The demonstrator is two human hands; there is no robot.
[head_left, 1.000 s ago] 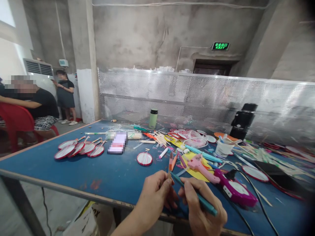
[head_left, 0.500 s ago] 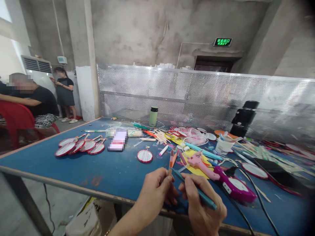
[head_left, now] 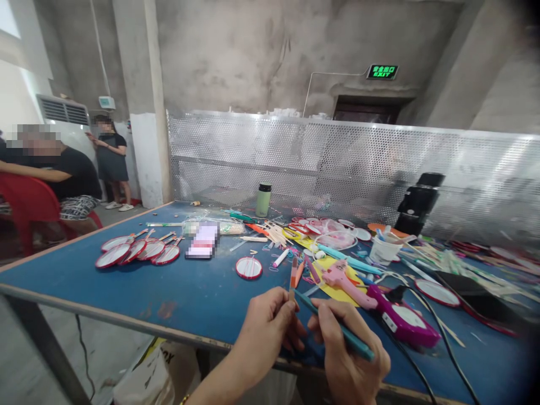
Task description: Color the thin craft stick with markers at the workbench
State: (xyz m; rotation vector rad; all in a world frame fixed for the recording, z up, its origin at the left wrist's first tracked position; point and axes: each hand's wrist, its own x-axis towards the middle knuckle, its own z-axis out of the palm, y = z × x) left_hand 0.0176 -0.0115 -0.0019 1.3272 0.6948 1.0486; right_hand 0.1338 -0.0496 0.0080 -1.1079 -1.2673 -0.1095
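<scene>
At the lower centre of the frame, the wearer's left hand pinches a narrow, flat stick, orange and brown, between thumb and fingers so that it points up the picture. To its right, the right hand grips a teal pen in a writing hold, its tip at the stick; whether they touch is too small to tell. Both hands are above the near edge of a blue table. Just right of the right hand lie a pink glue gun and a purple power strip. A single red-rimmed disc lies at mid-frame, with a phone to its upper left and overlapping red-rimmed discs farther left. A green bottle stands behind. Two other people are at the left edge, one seated, one standing.
</scene>
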